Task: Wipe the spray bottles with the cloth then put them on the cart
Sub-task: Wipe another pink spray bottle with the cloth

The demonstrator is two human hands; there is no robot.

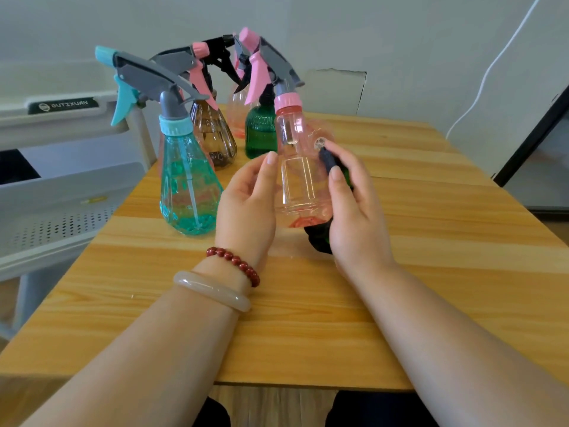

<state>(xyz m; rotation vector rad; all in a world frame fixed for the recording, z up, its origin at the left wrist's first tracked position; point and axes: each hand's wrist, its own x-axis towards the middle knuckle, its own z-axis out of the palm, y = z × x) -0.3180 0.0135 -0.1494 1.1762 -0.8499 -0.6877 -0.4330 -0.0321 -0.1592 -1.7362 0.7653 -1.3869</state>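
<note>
One bottle (297,180) is held over the table's (400,272) middle, more bottles (187,186) stand near its far left corner, and the cart (61,186) is beside its left edge.

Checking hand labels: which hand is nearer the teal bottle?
Left. Left hand, holding the pink bottle, is beside the teal bottle; right hand, with the cloth, is farther right.
</note>
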